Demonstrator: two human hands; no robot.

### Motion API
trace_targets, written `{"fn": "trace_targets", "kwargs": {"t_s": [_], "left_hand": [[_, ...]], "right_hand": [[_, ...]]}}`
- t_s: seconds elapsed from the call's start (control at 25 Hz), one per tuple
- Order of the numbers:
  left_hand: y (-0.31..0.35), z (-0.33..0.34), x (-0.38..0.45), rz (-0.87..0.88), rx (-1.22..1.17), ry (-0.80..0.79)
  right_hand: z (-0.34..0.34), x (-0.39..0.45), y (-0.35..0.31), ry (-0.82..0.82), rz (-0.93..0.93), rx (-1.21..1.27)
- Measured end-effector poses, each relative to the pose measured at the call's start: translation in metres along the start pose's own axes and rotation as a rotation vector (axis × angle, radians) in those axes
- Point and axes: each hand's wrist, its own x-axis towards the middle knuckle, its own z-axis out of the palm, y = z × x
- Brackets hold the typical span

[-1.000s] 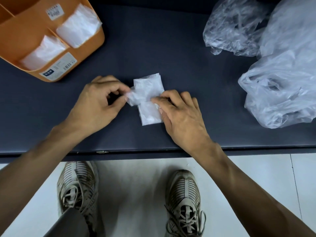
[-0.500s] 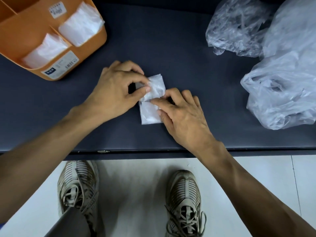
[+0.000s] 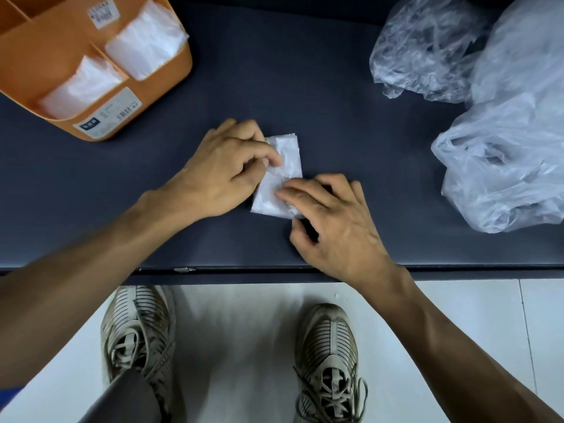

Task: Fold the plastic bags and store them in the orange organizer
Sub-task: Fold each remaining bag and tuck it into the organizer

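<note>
- Dark table (image 3: 305, 87); white tiled floor (image 3: 244, 346) under my shoes.
- My left hand (image 3: 219, 175) pinches the folded bag (image 3: 288, 151).
- My right hand (image 3: 332, 221), fingers fairly straight, presses it flat.

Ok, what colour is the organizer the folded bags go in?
Orange, with white printed labels; the head view shows it clearly.

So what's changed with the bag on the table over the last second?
The left hand carried its pinched side flap rightward over the folded bag, closing it into a narrow packet, and holds it there. The right hand stayed pressing the near end. The orange organizer and loose bags lie as before.
</note>
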Motion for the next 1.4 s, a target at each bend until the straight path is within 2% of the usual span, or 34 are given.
{"fn": "trace_targets", "kwargs": {"t_s": [0.08,0.24,0.36,0.44,0.56,0.64,0.76,0.84,0.88,0.96,1.04,1.12,1.24,1.32,1.4], "left_hand": [[0.003,-0.003,-0.002,-0.059,-0.055,-0.055],[0.003,-0.003,-0.004,-0.036,0.015,-0.062],[0.004,-0.002,-0.003,-0.04,-0.007,-0.063],[0.008,-0.004,-0.001,-0.082,-0.059,-0.045],[0.015,-0.013,0.0,-0.23,-0.302,-0.028],[0.018,-0.014,-0.005,-0.224,-0.37,0.009],[0.015,-0.003,-0.008,-0.19,-0.176,0.088],[0.013,0.002,-0.007,-0.234,-0.018,0.092],[0.014,0.003,-0.006,-0.263,-0.027,0.091],[0.018,0.001,-0.006,-0.329,-0.236,0.126],[0.025,-0.003,-0.007,-0.407,-0.508,0.189],[0.036,-0.008,-0.011,-0.432,-0.592,0.254],[0.049,-0.012,-0.017,-0.428,-0.66,0.324],[0.046,-0.022,-0.022,-0.385,-0.489,0.41],[0.03,-0.039,-0.033,-0.347,-0.103,0.51]], "right_hand": [[0.001,0.003,0.001,0.017,-0.028,-0.014],[-0.002,0.007,0.002,0.107,-0.024,0.053],[-0.005,0.016,-0.001,0.172,0.109,0.19],[-0.006,0.027,-0.002,0.159,0.21,0.288],[-0.006,0.045,0.001,0.099,0.342,0.474],[-0.005,0.052,0.006,0.069,0.396,0.527],[-0.005,0.057,0.01,-0.003,0.434,0.514],[-0.007,0.059,0.009,-0.024,0.469,0.522],[-0.009,0.059,0.006,-0.003,0.488,0.525],[-0.014,0.053,-0.001,0.086,0.556,0.566],[-0.022,0.048,-0.011,0.098,0.713,0.76],[-0.029,0.05,-0.017,0.04,0.866,1.03],[-0.032,0.052,-0.02,0.006,0.88,1.205],[-0.031,0.053,-0.018,0.066,0.88,1.176],[-0.03,0.051,-0.015,0.125,0.906,1.152]]}}
